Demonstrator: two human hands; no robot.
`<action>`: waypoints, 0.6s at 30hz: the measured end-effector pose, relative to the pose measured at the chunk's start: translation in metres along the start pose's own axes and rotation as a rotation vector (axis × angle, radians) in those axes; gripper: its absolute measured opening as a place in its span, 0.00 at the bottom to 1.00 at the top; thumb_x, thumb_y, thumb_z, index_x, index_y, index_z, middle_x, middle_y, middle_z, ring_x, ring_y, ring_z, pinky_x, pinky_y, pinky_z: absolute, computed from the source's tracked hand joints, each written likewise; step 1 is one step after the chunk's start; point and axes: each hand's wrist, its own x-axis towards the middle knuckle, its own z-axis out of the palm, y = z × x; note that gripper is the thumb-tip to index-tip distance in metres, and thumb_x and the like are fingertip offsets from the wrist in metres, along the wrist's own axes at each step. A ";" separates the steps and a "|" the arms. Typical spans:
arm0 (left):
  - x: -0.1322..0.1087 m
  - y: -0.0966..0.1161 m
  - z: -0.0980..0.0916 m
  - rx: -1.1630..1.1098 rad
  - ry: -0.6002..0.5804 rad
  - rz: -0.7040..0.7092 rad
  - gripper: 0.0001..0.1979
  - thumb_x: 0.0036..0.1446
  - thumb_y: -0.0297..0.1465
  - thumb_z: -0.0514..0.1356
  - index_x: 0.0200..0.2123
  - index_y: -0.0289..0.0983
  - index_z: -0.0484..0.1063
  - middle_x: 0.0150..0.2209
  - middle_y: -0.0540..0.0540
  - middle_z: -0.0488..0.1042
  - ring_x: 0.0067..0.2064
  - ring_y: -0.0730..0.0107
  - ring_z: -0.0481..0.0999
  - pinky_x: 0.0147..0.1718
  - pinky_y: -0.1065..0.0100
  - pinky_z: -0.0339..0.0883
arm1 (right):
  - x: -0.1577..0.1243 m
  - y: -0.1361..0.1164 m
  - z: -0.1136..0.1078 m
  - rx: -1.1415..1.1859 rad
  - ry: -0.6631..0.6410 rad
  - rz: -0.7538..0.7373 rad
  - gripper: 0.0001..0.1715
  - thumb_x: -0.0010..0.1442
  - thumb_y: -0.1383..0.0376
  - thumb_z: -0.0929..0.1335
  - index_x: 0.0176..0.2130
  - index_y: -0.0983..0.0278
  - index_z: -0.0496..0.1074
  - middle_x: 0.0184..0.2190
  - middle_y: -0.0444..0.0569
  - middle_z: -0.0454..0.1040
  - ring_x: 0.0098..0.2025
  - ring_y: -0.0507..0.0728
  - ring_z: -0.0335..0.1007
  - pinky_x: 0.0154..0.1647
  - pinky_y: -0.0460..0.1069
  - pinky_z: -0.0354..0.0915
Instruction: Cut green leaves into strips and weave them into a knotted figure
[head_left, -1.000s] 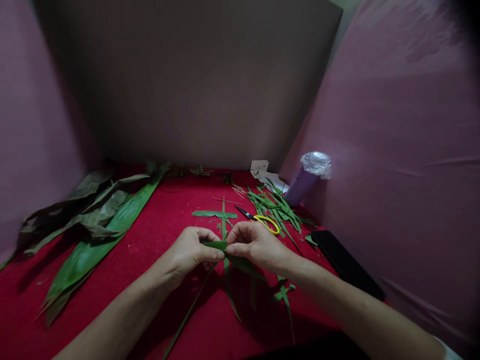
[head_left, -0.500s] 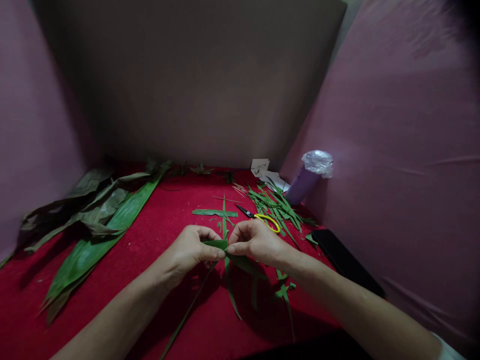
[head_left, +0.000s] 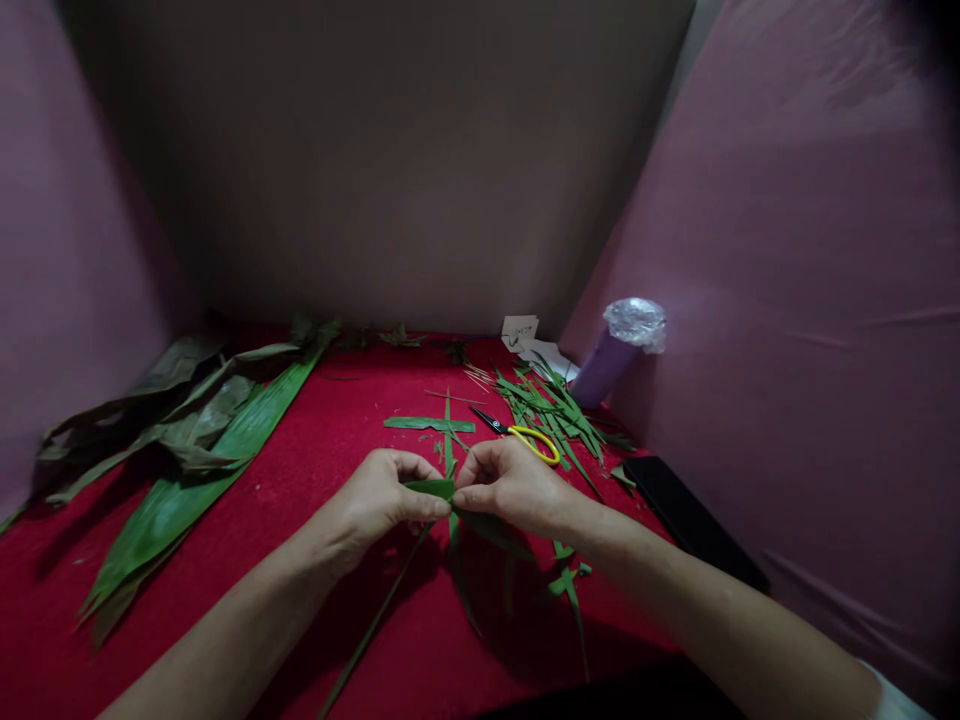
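Observation:
Near the centre, my left hand [head_left: 401, 492] pinches a folded green leaf strip [head_left: 433, 488] between thumb and fingers. My right hand [head_left: 499, 480] pinches the same strip just to the right, the fingertips of both hands almost touching. A broad leaf end hangs below my right hand, and thin strips trail down toward the front. Right behind the hands, crossed green strips [head_left: 427, 425] lie on the red cloth [head_left: 330, 440]. Scissors with yellow handles [head_left: 536, 442] lie open just beyond my right hand.
Large leaves [head_left: 202, 470], some dried, lie at the left. Cut green strips [head_left: 551, 405] are heaped at the right, near a purple container [head_left: 604, 370] with a clear plastic cover. A black phone-like object [head_left: 694, 520] lies by my right forearm. Papers [head_left: 520, 332] are at the back.

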 end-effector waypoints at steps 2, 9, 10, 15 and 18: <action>0.001 -0.001 -0.001 -0.009 -0.009 0.007 0.10 0.35 0.30 0.65 0.23 0.34 0.68 0.15 0.54 0.66 0.17 0.77 0.62 0.16 0.73 0.53 | 0.000 -0.001 0.000 -0.014 0.006 0.001 0.03 0.43 0.71 0.68 0.21 0.66 0.68 0.17 0.40 0.65 0.19 0.47 0.57 0.18 0.42 0.53; 0.002 0.001 -0.001 -0.022 -0.033 0.010 0.09 0.36 0.31 0.65 0.23 0.34 0.68 0.15 0.54 0.66 0.17 0.77 0.62 0.16 0.74 0.54 | -0.001 -0.002 0.000 0.009 0.003 0.019 0.03 0.43 0.71 0.68 0.21 0.66 0.67 0.17 0.40 0.64 0.19 0.47 0.56 0.18 0.42 0.53; 0.001 0.001 -0.001 -0.017 -0.026 0.012 0.09 0.36 0.31 0.65 0.23 0.34 0.68 0.15 0.54 0.66 0.17 0.77 0.62 0.17 0.74 0.54 | -0.001 -0.003 0.000 0.019 0.003 0.019 0.03 0.43 0.71 0.68 0.21 0.66 0.67 0.17 0.40 0.64 0.19 0.47 0.56 0.18 0.42 0.53; 0.001 0.001 0.000 -0.025 0.005 0.017 0.08 0.37 0.30 0.64 0.23 0.34 0.68 0.15 0.54 0.66 0.17 0.76 0.63 0.17 0.73 0.54 | 0.000 -0.002 0.000 0.094 -0.029 0.028 0.04 0.43 0.71 0.68 0.22 0.66 0.67 0.16 0.39 0.63 0.19 0.46 0.55 0.18 0.42 0.53; 0.002 0.000 0.000 -0.018 0.018 0.022 0.08 0.37 0.30 0.64 0.22 0.34 0.68 0.15 0.54 0.66 0.17 0.77 0.62 0.18 0.73 0.54 | 0.001 0.002 0.000 0.098 -0.040 0.034 0.04 0.44 0.69 0.68 0.23 0.66 0.67 0.17 0.40 0.63 0.18 0.47 0.55 0.18 0.42 0.52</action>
